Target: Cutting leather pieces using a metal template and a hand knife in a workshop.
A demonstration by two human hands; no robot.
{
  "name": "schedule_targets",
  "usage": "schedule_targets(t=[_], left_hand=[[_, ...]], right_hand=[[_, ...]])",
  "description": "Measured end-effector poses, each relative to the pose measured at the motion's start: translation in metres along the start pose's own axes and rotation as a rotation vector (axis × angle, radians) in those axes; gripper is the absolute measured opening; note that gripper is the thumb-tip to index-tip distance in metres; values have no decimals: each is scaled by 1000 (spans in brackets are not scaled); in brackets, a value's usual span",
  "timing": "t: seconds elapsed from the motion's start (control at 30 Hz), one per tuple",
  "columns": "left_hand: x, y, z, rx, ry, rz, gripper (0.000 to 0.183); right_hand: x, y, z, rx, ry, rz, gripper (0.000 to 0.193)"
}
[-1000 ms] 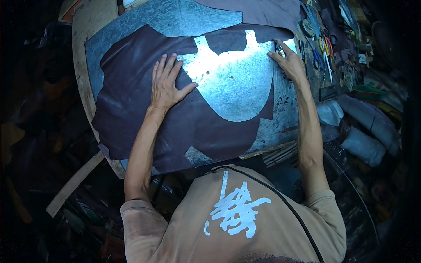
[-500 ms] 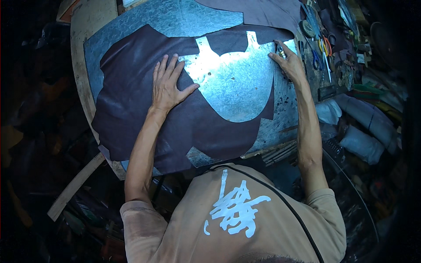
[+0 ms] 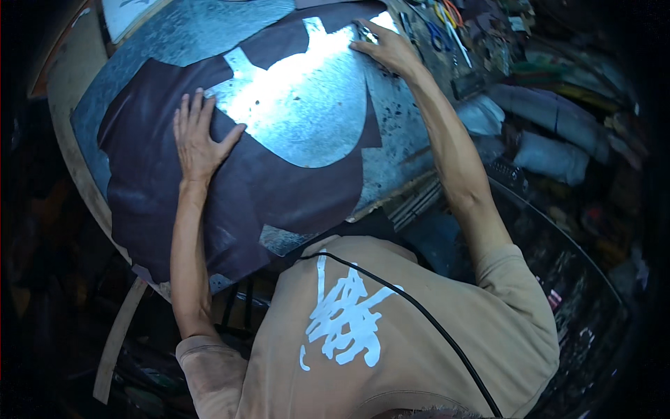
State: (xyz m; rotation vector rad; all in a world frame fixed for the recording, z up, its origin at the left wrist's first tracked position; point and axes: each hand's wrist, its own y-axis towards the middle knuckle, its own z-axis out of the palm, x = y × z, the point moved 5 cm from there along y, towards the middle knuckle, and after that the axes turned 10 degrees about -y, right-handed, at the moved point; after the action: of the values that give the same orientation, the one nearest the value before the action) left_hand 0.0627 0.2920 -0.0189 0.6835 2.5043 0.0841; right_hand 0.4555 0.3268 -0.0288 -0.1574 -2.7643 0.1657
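A dark brown leather hide [image 3: 160, 126] lies spread on the worktable. On top of it rests a shiny metal template [image 3: 307, 112] with a rounded lower end and two tabs at its far edge. My left hand [image 3: 199, 143] is flat on the leather, fingers spread, its fingertips and thumb along the template's left edge. At the template's far right corner, my right hand [image 3: 387, 45] is closed on a small tool [image 3: 364, 33] with a metallic glint; the fingers partly hide it, and its kind cannot be made out.
Beneath the leather is a scuffed bluish-grey board [image 3: 391, 119]. Scissors [image 3: 438, 36] and other hand tools lie at the far right. Rolled, wrapped material [image 3: 551, 157] is stacked right of the table. A wooden strip [image 3: 118, 342] juts out at the lower left.
The whole view has swung, so table and hands appear farther left and higher. My left hand stays flat on the leather, and my right hand stays at the template's far right corner.
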Motion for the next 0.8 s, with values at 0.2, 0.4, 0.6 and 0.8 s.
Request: schedule_targets(t=[0.2,0.4,0.6,0.8], left_hand=[[-2,5,3,-16,2,37,73],[-8,-1,4,-18,-2,46,72],[-8,-4,5,11,-4,16,72],[-7,2,5,-4,8,35,73]], right_hand=[[2,-4,-8,47,139,59,73],[-7,-9,0,80,121,111,72],[1,-16,-11,67,228,182,67],[-3,-14,-11,135,323,190,65]])
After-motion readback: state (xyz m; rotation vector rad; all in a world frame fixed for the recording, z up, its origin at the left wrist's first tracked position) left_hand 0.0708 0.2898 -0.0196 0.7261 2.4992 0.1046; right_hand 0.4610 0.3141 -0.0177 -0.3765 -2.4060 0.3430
